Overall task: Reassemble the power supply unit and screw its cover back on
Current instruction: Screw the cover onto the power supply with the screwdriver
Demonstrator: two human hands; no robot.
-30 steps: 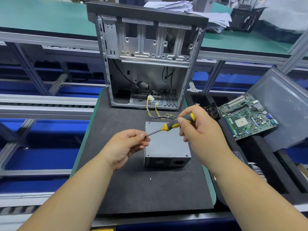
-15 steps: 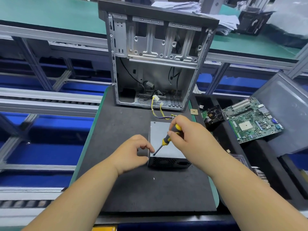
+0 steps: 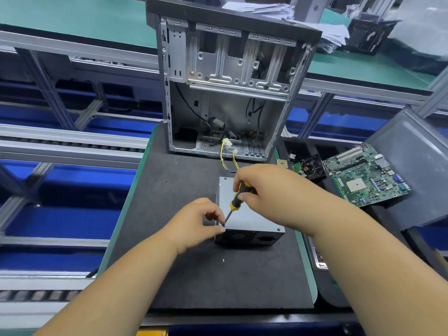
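Grey power supply unit (image 3: 244, 215) lying on the dark surface (image 3: 184, 270), open computer case (image 3: 228, 88) behind, motherboard (image 3: 366, 174) to the right.
Screwdriver (image 3: 236, 198), level a second ago, is now tipping down onto the cover's near-left corner; right hand (image 3: 269, 190) is gripping its handle, left hand (image 3: 196, 226) is pinching at the tip.

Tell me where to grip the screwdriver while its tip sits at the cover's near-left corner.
Grip the screwdriver by its thick yellow-and-black handle, coming from the right and above; the shaft slants down-left to the power supply unit, so the handle is the raised, free end.
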